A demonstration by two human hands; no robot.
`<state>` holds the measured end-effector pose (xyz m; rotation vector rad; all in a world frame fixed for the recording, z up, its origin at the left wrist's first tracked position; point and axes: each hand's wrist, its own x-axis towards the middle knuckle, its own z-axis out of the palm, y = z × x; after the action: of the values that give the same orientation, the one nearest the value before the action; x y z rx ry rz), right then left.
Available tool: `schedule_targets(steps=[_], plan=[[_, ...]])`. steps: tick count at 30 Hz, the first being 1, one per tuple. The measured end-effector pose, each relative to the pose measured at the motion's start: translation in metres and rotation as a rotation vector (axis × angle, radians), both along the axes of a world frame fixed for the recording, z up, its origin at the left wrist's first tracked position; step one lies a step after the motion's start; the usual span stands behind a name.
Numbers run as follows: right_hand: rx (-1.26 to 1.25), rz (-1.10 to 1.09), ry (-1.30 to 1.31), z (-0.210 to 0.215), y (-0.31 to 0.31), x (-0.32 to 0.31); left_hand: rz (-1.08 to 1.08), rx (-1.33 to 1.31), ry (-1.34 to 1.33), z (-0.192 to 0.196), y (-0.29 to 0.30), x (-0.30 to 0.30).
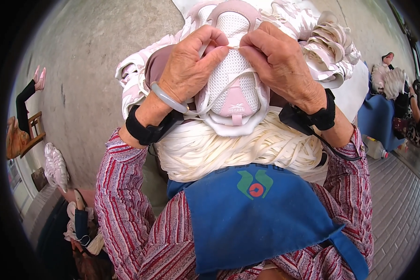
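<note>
A white and pale pink sports shoe [232, 88] lies heel toward me on a thick bundle of cream flat laces [228, 149] in my lap. My left hand [191, 65] grips the shoe's left side and pinches a cream lace at the upper. My right hand [277, 58] pinches the same lace from the right, fingertips meeting above the white mesh tongue. Both wrists wear black bands, the left also a pale bangle. A blue apron [261, 214] covers my lap.
More pink and white shoes [312, 32] are piled beyond my hands. A person [396, 84] sits at the right on blue cloth, another person's legs and a wooden stool [32, 130] are at the left. White shoes [56, 168] lie on grey concrete.
</note>
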<state>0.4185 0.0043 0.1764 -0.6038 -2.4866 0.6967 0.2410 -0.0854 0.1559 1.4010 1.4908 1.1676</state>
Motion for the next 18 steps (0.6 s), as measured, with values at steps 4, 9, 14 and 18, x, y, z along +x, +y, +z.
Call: schedule_targets(steps=[4,9,14,18], plan=[[0.008,-0.038,-0.009,0.0016,-0.0001,-0.0008,-0.007,-0.044,-0.025,0.0014,0.0003,-0.0005],[-0.228,-0.107,0.031,-0.0031,0.0032,0.0002,-0.02,-0.038,-0.006,0.0006,0.0004,-0.0023],[-0.282,-0.114,-0.081,0.0045,0.0025,0.0011,-0.035,-0.035,-0.029,-0.0062,0.0034,-0.0049],[-0.252,-0.118,-0.056,0.0046,-0.0001,-0.0004,-0.039,-0.04,-0.025,-0.0033,0.0035,-0.0056]])
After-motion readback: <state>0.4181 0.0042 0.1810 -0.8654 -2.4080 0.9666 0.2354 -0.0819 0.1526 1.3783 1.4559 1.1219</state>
